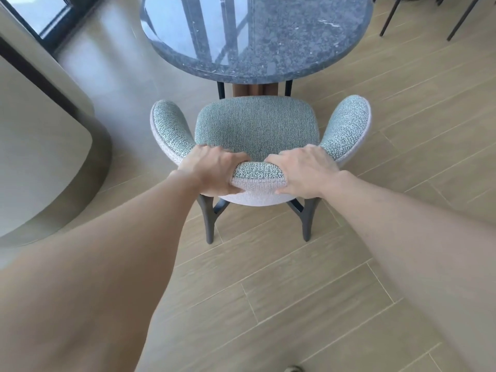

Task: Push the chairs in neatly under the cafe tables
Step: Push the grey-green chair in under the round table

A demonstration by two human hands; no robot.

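Two bare hands clamp the curved backrest of a teal upholstered chair [256, 124] in the head view: the left hand [214, 170] wraps the top edge left of centre, fingers curled over the inner side and thumb pressed to the pale outer fabric, while the right hand [303, 173] holds the same edge right of centre in a matching way, so each grip is closed on the chair back. Both forearms stretch forward from the bottom corners of the view. The chair stands on a light wood-plank floor [295, 291], facing a round dark speckled stone tabletop [295, 44]; the front edge of its seat lies just beside the near rim of the tabletop, with most of the seat clear of it. Dark chair legs show below the backrest. A rounded pale column or counter [45, 146] rises at the left, and thin dark legs of other furniture [456, 20] show at the upper right
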